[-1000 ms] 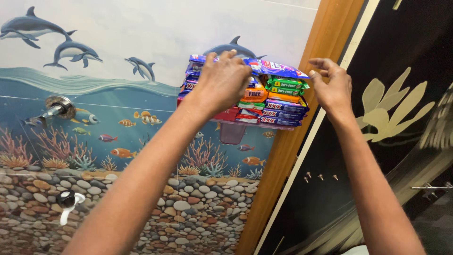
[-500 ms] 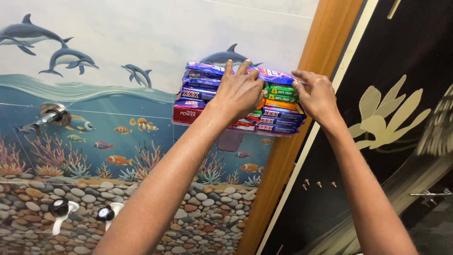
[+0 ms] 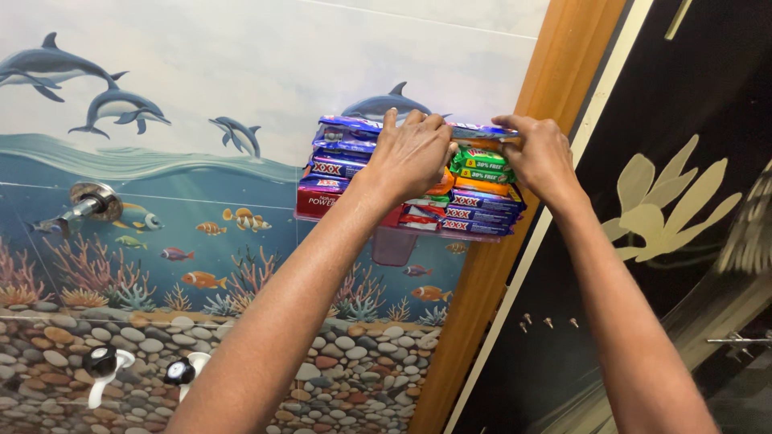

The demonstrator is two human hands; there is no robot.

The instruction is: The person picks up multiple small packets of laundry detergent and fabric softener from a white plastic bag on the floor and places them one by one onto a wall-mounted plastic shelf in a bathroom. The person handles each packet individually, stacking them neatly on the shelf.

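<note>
Stack of flat soap packets in purple, green, orange and red wrappers (image 3: 474, 193) sits on a small clear wall shelf (image 3: 396, 241), just left of the wooden door frame (image 3: 515, 241). Left hand (image 3: 414, 157) lies w/ fingers together, flat on the stack front. Right hand (image 3: 540, 157) pinches the top purple packet (image 3: 474, 128) at its frame-side end. Stacking looks nearly done; top packet needs squaring. Vs. half a sec ago: top packet lies flatter, right hand closer to the frame.

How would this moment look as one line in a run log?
left hand: flat on packet stack | right hand: pinching top purple packet | stack: on small wall shelf | beside: wooden door frame
</note>
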